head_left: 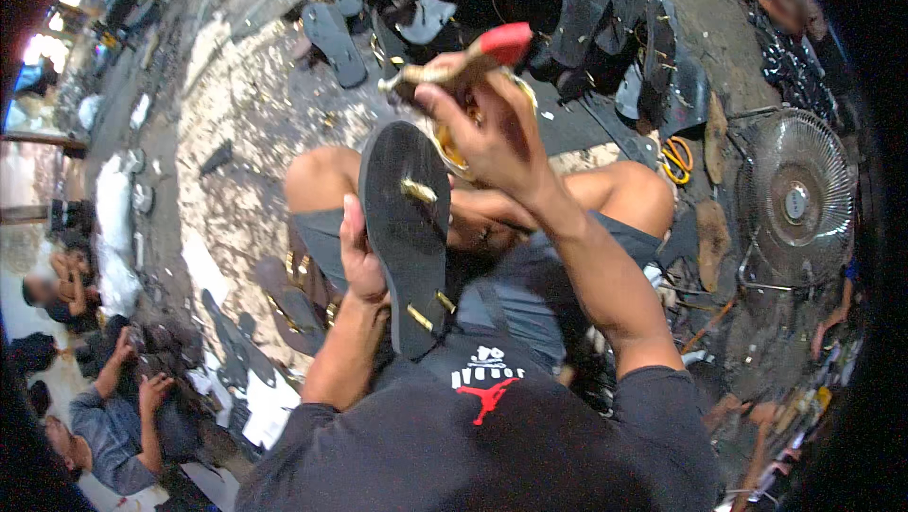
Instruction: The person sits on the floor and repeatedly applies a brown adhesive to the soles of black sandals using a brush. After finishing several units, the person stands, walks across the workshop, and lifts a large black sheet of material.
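Note:
My left hand (362, 255) grips a black sandal sole (405, 228) by its left edge, with the underside facing me and the heel end toward my chest. A gold strap end (418, 191) pokes through near the toe part. Two smaller gold ends (420, 317) stick out near the heel. Just above the toe end, my right hand (487, 129) is closed round a worn, pale tool with a red end (504, 42); its kind I cannot make out. A yellowish rounded thing (454, 151) shows under that hand, partly hidden by the fingers.
Many black sandals (333, 44) lie heaped ahead. Yellow-handled scissors (677, 160) rest beyond my right knee, near a standing fan (799, 195). More dark sandals (284, 299) lie by my left thigh. Another person (118, 427) sits at the lower left; others are farther off.

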Demonstrator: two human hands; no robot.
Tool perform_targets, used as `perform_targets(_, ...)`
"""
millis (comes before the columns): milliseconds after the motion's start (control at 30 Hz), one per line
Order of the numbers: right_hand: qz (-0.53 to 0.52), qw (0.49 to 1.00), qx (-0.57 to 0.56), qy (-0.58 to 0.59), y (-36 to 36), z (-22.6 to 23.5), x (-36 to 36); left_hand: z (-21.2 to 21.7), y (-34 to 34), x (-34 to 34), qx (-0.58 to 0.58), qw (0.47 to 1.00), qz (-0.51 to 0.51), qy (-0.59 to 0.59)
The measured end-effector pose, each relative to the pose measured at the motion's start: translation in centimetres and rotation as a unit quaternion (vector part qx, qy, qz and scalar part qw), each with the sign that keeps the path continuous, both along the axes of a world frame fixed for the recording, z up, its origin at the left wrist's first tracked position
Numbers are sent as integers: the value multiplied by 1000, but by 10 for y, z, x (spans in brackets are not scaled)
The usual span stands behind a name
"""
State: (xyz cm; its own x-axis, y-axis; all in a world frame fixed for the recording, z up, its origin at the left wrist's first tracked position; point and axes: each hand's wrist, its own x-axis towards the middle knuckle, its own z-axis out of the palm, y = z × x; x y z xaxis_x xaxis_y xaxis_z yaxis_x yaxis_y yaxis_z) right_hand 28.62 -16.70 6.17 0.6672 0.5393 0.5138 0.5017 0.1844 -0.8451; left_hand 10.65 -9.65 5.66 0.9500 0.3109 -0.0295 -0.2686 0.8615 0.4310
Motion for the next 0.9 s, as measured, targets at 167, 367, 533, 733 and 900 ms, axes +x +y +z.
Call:
perform_targets(167,-18,938,-344,-30,-43,-78,91,-11,-15,-45,20,992,21,126)
perform_targets(367,27,839,-504,-206,-19,-140,111,-35,-31,-88,111,943,42,309)
perform_targets(533,17,951,-308,1,-44,-83,124,-22,-1,-66,77,964,114,229)
perform_targets(733,-154,870,-448,-135,-154,-65,152,-17,20,10,-25,975,144,164)
perform_targets(900,-134,977,-79,147,-81,50,53,-13,53,61,45,986,145,76)
